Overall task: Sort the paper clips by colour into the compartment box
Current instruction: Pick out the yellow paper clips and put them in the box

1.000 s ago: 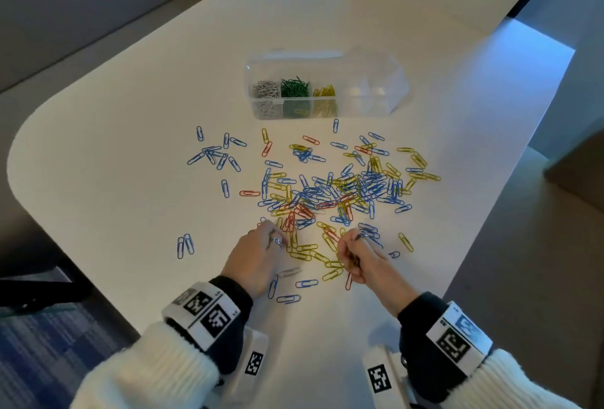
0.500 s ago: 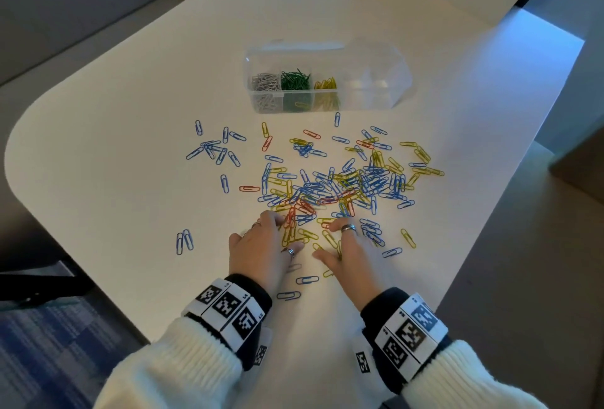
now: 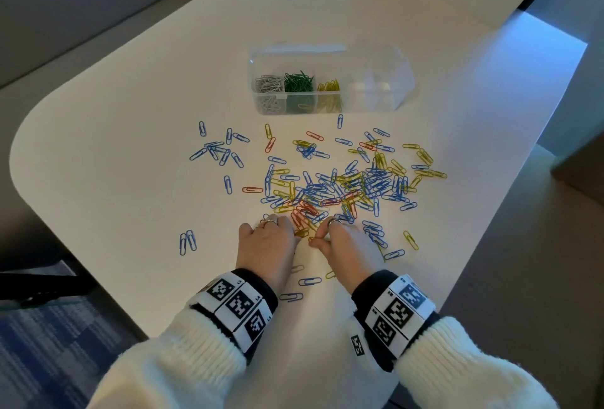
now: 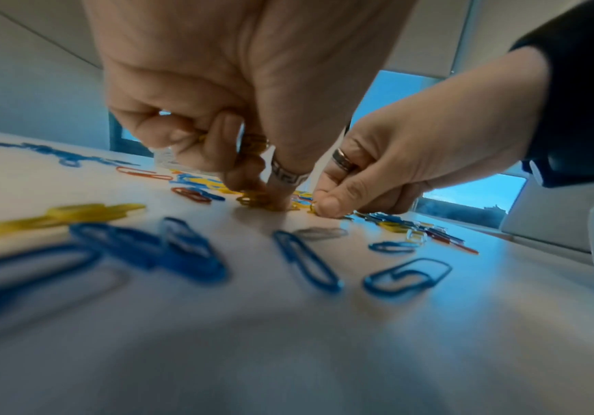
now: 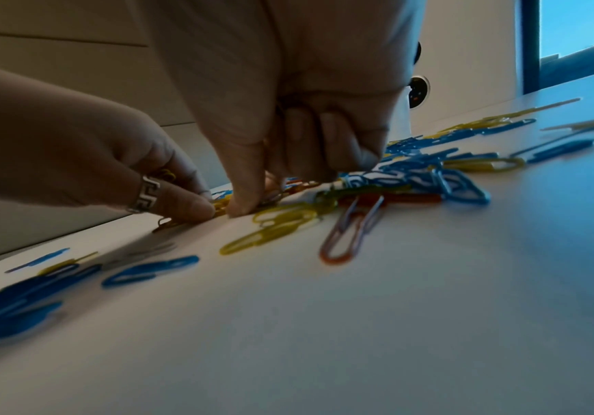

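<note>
Left hand (image 3: 265, 243) curled, pinching yellow paper clips (image 4: 252, 143) in its bent fingers, thumb tip pressed onto more yellow ones on the bench (image 3: 98, 134). Right hand (image 3: 348, 245) just beside it, fingertips nearly touching, thumb and forefinger pinching a yellow clip (image 5: 270, 216) against the surface. Mixed pile of blue, yellow and red clips (image 3: 340, 186) spread directly beyond both hands. Clear compartment box (image 3: 376, 81) farther beyond, holding white, green and yellow clips in its left three sections.
</note>
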